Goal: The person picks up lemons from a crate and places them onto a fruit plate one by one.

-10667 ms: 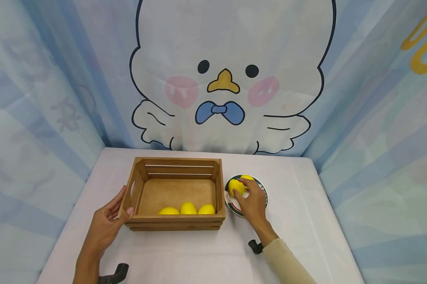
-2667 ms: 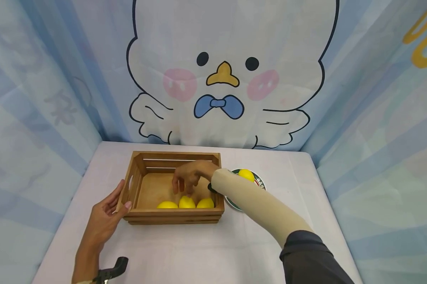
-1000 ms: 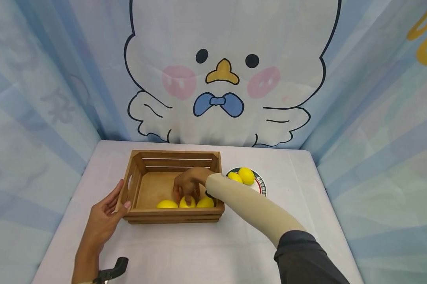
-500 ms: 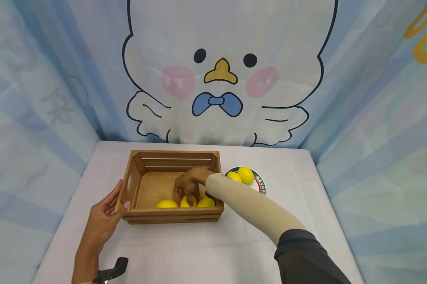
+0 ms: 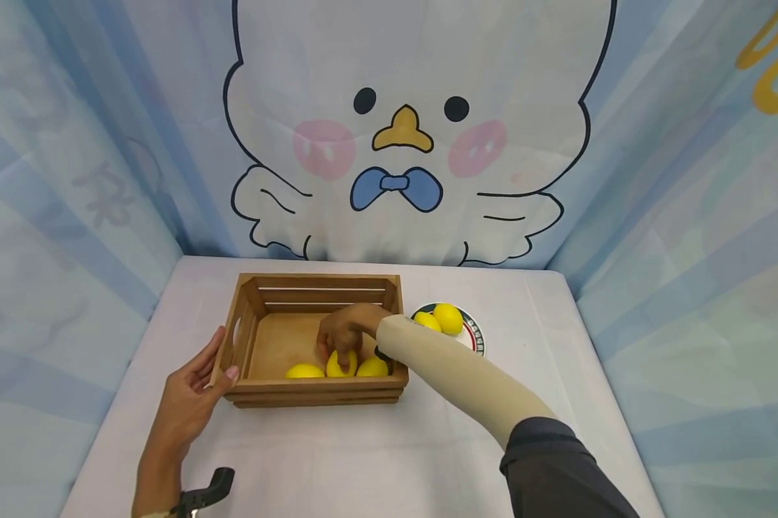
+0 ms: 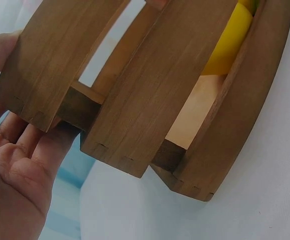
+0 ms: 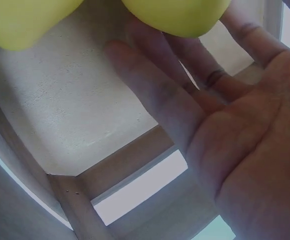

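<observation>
Here, just below the centre of the head view, the right hand [image 5: 349, 332] reaches into the wooden crate [image 5: 318, 398], fingers curled round the middle fruit [image 5: 337, 363], between the left fruit [image 5: 305, 371] and the right fruit [image 5: 372, 367]; at lower left, the left hand [image 5: 191, 403] grips the crate's end between thumb and fingers; right of centre, two yellow fruits [image 5: 449, 319] sit on a plate [image 5: 477, 339]
</observation>
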Demonstrator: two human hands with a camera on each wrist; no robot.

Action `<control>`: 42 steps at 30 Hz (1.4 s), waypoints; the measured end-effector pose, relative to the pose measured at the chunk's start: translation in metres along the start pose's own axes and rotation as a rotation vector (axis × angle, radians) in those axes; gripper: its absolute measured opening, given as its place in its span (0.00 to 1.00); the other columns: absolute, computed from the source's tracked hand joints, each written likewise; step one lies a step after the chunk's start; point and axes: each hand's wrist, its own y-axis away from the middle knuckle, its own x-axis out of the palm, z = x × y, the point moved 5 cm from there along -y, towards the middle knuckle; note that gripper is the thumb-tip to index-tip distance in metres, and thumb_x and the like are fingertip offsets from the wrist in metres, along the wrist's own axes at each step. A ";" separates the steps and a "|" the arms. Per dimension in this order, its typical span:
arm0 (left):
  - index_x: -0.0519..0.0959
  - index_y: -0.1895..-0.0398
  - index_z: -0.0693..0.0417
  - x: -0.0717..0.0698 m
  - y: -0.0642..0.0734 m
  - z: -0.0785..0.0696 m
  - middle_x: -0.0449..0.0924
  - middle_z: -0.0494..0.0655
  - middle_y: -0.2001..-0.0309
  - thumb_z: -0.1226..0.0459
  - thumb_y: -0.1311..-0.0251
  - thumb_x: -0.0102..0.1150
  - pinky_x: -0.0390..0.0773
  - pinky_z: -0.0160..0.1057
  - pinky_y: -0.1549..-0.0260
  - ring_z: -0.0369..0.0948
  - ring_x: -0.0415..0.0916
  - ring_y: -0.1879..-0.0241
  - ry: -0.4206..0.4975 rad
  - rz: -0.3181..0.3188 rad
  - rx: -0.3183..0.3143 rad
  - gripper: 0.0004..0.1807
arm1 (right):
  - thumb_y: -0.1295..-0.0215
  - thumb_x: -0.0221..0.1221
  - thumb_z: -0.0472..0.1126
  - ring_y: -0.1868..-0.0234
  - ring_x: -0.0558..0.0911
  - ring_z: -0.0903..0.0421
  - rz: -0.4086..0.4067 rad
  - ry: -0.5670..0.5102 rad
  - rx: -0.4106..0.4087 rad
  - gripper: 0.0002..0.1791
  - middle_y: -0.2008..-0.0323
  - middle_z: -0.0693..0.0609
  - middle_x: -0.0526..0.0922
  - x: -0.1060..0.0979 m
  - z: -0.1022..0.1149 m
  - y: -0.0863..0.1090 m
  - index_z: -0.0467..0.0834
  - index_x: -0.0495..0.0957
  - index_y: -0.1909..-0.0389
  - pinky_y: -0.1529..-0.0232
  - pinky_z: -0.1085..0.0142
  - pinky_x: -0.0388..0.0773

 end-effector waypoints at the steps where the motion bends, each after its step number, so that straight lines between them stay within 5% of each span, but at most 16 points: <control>1: 0.54 0.15 0.28 0.000 0.000 0.000 0.53 0.53 0.15 0.54 0.24 0.63 0.74 0.13 0.49 0.66 0.61 0.21 0.003 0.000 0.000 0.41 | 0.43 0.77 0.29 0.57 0.80 0.57 -0.004 0.014 -0.009 0.20 0.49 0.50 0.83 0.000 0.000 0.000 0.45 0.85 0.51 0.46 0.57 0.90; 18: 0.53 0.15 0.27 0.002 0.000 0.000 0.51 0.52 0.14 0.52 0.24 0.63 0.73 0.13 0.49 0.65 0.59 0.20 0.000 0.006 -0.019 0.41 | 0.47 0.81 0.36 0.56 0.80 0.60 -0.129 0.191 -0.113 0.17 0.53 0.54 0.88 -0.003 0.006 -0.001 0.53 0.89 0.58 0.56 0.70 0.85; 42: 0.52 0.14 0.30 0.001 0.002 -0.004 0.52 0.53 0.15 0.53 0.24 0.62 0.70 0.11 0.48 0.65 0.59 0.20 -0.021 -0.005 -0.007 0.41 | 0.47 0.82 0.37 0.50 0.82 0.59 -0.280 0.197 -0.256 0.18 0.54 0.58 0.86 -0.016 0.014 0.026 0.55 0.87 0.59 0.51 0.69 0.82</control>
